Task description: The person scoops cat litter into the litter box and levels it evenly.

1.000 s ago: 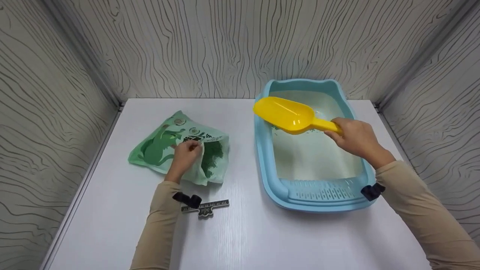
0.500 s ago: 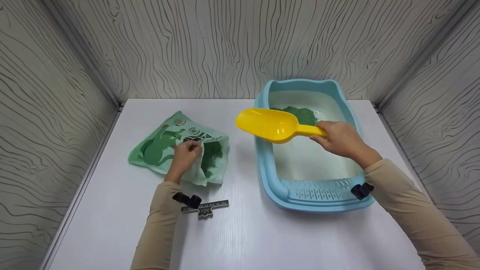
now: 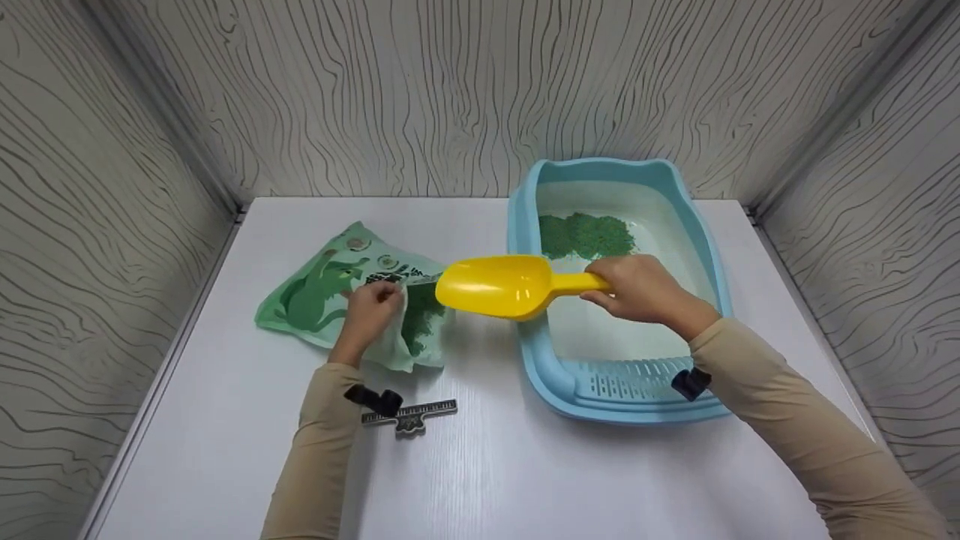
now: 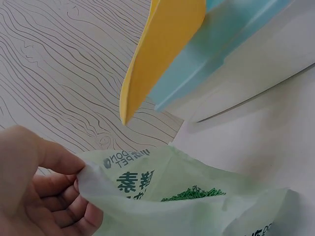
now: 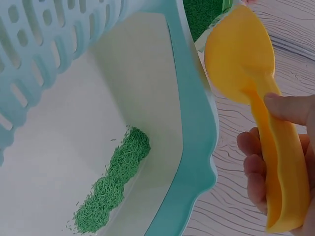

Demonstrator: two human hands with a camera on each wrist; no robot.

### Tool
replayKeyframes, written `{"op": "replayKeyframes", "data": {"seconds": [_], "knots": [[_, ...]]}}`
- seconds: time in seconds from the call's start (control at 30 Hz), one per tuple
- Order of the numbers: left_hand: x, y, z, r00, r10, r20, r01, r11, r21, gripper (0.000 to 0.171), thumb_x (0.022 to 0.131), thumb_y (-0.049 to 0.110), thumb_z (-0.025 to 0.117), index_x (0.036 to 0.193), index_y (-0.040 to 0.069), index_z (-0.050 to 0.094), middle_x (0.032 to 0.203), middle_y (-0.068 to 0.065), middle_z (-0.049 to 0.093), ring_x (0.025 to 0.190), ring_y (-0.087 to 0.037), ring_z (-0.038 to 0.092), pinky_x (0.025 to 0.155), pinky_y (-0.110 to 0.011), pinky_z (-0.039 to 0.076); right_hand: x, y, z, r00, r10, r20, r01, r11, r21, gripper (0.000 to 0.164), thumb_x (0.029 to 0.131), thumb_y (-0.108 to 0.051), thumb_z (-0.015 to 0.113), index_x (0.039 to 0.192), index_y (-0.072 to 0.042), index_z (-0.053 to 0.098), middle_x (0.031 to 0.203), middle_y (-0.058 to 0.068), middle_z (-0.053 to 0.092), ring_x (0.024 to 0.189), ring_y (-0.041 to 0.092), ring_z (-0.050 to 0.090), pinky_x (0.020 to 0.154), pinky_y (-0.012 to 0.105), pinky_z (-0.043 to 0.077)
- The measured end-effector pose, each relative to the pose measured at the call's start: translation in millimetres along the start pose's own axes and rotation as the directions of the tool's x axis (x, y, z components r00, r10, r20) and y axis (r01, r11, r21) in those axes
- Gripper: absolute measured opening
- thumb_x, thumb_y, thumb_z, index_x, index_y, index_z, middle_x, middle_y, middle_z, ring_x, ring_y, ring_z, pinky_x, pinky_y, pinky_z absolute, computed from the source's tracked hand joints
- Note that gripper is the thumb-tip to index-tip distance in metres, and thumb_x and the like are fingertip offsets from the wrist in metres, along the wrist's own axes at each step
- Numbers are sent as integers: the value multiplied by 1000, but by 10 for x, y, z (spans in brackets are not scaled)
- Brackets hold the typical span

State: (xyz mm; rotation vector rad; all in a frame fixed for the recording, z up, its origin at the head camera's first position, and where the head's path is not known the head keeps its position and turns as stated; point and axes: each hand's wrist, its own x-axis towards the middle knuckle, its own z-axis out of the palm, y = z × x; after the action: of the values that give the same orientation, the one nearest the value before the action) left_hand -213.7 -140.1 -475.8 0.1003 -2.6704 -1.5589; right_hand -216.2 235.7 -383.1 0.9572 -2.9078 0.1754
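Note:
My left hand (image 3: 369,313) pinches the opening edge of a pale green cat litter bag (image 3: 311,296) that lies on its side, its mouth facing right. Green pellets (image 4: 194,193) show inside the bag in the left wrist view. My right hand (image 3: 646,291) grips the handle of a yellow scoop (image 3: 495,285), whose bowl shows no pellets. The scoop's tip overlaps the bag's mouth in the head view; the left wrist view shows it above the opening. Under the right arm stands a light blue litter box (image 3: 534,360), with a heap of green pellets (image 5: 118,179) on its white floor.
A dark bar-shaped clip (image 3: 409,417) lies on the white table (image 3: 480,480) near my left wrist. A slotted ledge (image 3: 637,381) spans the near end of the litter box. Wood-grain patterned walls (image 3: 375,97) enclose the table at the back and sides.
My right hand has carried the scoop left and nearer, from over the litter box to the bag's mouth. The pellet heap has come into full view. My left hand stays in place.

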Motion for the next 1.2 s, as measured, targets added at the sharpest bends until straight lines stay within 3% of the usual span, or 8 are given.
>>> {"op": "replayKeyframes", "data": {"seconds": [0.1, 0.17, 0.37, 0.47, 0.57, 0.7, 0.93, 1.2], "knots": [[2, -2, 7, 1000, 6, -5, -6, 1000, 13, 21, 91, 12, 56, 99, -3, 69, 90, -17, 67, 74, -17, 51, 82, -35, 43, 40, -69, 41, 999, -34, 7, 34, 999, -13, 28, 87, -30, 69, 99, -4, 69, 84, 8, 72, 62, 17, 54, 60, 32, 48], [0, 6, 11, 1000, -2, -6, 2, 1000, 16, 21, 91, 12, 56, 100, -2, 69, 90, -16, 67, 74, -16, 50, 70, -29, 43, 66, -114, 73, 999, -41, 17, 41, 999, -14, 28, 87, -30, 69, 98, -5, 69, 84, 8, 72, 62, 17, 54, 60, 32, 48], [-3, 14, 11, 1000, -21, -6, 21, 1000, 2, 21, 91, 11, 57, 98, -3, 69, 91, -17, 67, 74, -17, 50, 65, -23, 40, 132, -264, 204, 998, -40, 46, 41, 999, -26, 27, 87, -29, 69, 96, -4, 69, 81, 8, 71, 60, 17, 53, 60, 32, 50], [0, 6, 11, 1000, -23, 1, 23, 1000, 7, 22, 91, 12, 57, 100, -4, 69, 92, -18, 67, 76, -18, 52, 70, -27, 44, 151, -353, 272, 998, -36, 50, 38, 999, -31, 25, 87, -28, 69, 93, -4, 69, 77, 8, 71, 59, 17, 53, 61, 32, 52], [0, -2, 10, 1000, -25, 10, 25, 1000, 2, 23, 91, 13, 56, 101, -4, 68, 94, -19, 67, 80, -20, 54, 85, -37, 46, 166, -437, 324, 998, -44, 48, 47, 998, -48, 24, 86, -27, 69, 88, -3, 69, 73, 8, 69, 57, 17, 53, 60, 33, 52], [1, -7, 8, 1000, -9, 12, 9, 1000, -9, 23, 91, 13, 56, 100, -4, 68, 94, -20, 67, 81, -22, 54, 105, -48, 35, 183, -537, 370, 997, -58, 44, 61, 995, -82, 23, 86, -25, 70, 83, -3, 67, 67, 8, 66, 54, 18, 52, 55, 32, 49], [-13, -20, 17, 1000, 13, 3, -13, 1000, -3, 21, 90, 11, 56, 99, -4, 69, 92, -20, 68, 78, -19, 54, 79, -32, 44, 184, -655, 442, 998, -50, 40, 55, 992, -114, 25, 84, -26, 72, 75, -4, 63, 58, 7, 58, 50, 18, 47, 47, 32, 42], [-27, -51, 42, 1000, -24, 2, 24, 999, -32, 22, 91, 13, 59, 102, -3, 68, 95, -19, 67, 81, -19, 54, 70, -22, 43, 155, -761, 494, 999, -35, 29, 38, 991, -127, 30, 85, -29, 71, 70, -4, 60, 55, 8, 55, 47, 18, 42, 44, 32, 37]]}}
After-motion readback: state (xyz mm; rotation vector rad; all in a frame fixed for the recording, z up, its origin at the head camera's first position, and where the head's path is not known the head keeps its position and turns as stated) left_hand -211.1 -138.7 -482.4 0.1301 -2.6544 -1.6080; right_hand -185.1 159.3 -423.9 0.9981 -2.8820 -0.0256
